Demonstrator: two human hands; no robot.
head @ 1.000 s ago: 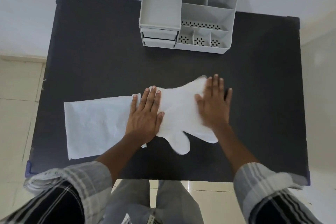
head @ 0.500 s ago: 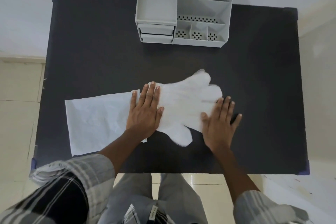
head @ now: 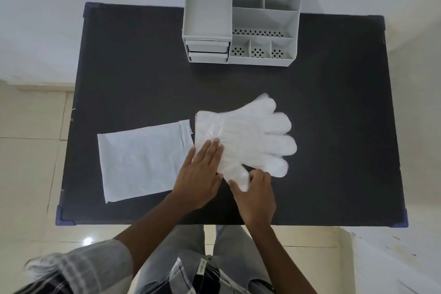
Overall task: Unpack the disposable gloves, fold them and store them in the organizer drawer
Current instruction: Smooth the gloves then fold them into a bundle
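A stack of translucent white disposable gloves (head: 250, 136) lies flat in the middle of the black table (head: 133, 74), fingers pointing right. My left hand (head: 200, 174) presses flat on the cuff end, fingers spread. My right hand (head: 256, 194) pinches the gloves' thumb part at the near edge. The emptied white wrapper (head: 143, 160) lies flat to the left of the gloves. The grey organizer (head: 241, 19) stands at the table's far edge, with two shut drawers (head: 207, 51) at its lower left.
The table's near edge runs just below my hands, with blue corner guards (head: 62, 217). Tiled floor lies around the table. My legs show under the near edge.
My left hand slid toward me and off the wrapper onto the cuff end. My right hand moved from the glove fingers to the thumb part and pinched it.
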